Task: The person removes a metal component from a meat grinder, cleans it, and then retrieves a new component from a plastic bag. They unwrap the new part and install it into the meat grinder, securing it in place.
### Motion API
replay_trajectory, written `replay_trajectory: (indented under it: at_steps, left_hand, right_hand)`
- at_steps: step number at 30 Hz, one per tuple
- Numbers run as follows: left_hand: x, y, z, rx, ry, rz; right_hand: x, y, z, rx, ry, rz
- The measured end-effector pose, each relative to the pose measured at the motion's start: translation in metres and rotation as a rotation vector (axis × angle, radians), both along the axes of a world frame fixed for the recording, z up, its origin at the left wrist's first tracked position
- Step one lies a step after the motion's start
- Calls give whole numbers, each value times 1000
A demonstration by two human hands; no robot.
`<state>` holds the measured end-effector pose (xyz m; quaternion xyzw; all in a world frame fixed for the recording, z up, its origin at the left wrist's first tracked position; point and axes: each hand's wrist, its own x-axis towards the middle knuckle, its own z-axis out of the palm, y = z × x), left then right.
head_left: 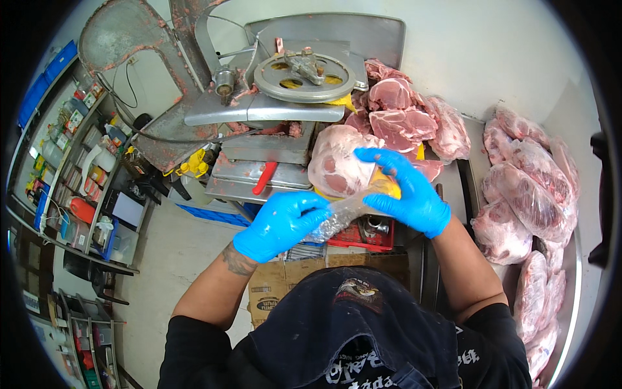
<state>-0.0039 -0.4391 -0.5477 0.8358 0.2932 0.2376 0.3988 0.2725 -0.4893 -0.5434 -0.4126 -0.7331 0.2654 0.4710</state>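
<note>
Both my hands wear blue gloves. A clear plastic bag [332, 221] stretches crumpled between them. My left hand [283, 223], with fingers curled and pinched, grips its lower left end. My right hand [411, 194] has the upper end between thumb and curled fingers; its index finger reaches out over the edge of a large pale, fat-covered piece of meat [341, 162]. That piece lies just beyond the bag, its cut face with a round pink patch toward me. Some yellow material [390, 187] shows beside my right hand. The bag partly hides what lies beneath it.
Cut meat [403, 126] is heaped behind my right hand; bagged meat [534, 172] fills the right side. A red-handled knife [264, 178] lies on a metal tray left. Behind stands a meat-smeared machine with a round metal wheel [304, 78]. Stocked shelves [78, 152] line the far left.
</note>
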Motion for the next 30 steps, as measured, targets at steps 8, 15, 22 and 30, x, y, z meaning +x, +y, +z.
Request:
replay_trajectory:
  at_steps: [8, 15, 22, 30]
  left_hand:
    - [-7, -1, 23, 99, 10, -52]
    - [-60, 98, 89, 171, -302, 479]
    - [-76, 241, 109, 712, 420, 771]
    - [-76, 326, 99, 419, 406, 720]
  right_hand:
    - [-31, -6, -7, -326, -110, 146]
    - [4, -22, 0, -419, -126, -91]
    - [16, -42, -14, -408, -104, -50]
    - [37, -62, -38, -592, -31, -184]
